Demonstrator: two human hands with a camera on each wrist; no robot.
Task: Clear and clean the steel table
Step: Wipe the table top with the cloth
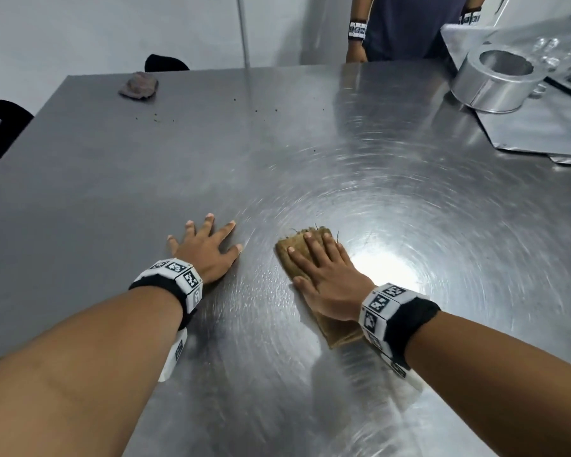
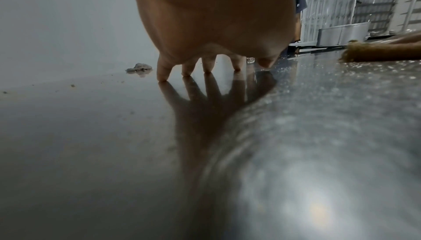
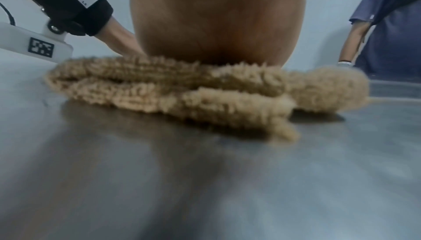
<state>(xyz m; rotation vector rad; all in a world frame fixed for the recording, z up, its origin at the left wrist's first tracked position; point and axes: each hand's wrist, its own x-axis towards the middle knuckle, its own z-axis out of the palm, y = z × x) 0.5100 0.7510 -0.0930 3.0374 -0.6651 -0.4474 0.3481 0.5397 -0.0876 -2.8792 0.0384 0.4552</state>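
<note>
My right hand (image 1: 323, 268) lies flat with straight fingers on a folded tan cloth (image 1: 285, 249), pressing it onto the steel table (image 1: 211, 153). In the right wrist view the fluffy cloth (image 3: 182, 90) shows folded in layers under my palm (image 3: 216, 18). To the left of the cloth my left hand (image 1: 205, 249) rests on the bare steel, fingers spread and fingertips (image 2: 163, 76) touching the surface. A crumpled brownish-grey lump (image 1: 139, 85) lies at the table's far left corner, also seen as a small lump (image 2: 139, 67) in the left wrist view. Small crumbs (image 1: 238, 107) dot the far part.
A round metal ring (image 1: 495, 77) sits on angular metal plates (image 1: 541, 127) at the table's far right. Another person (image 1: 409, 24) stands at the far edge, a hand (image 1: 356, 51) near it. Dark chair backs (image 1: 0, 127) stand at the left side.
</note>
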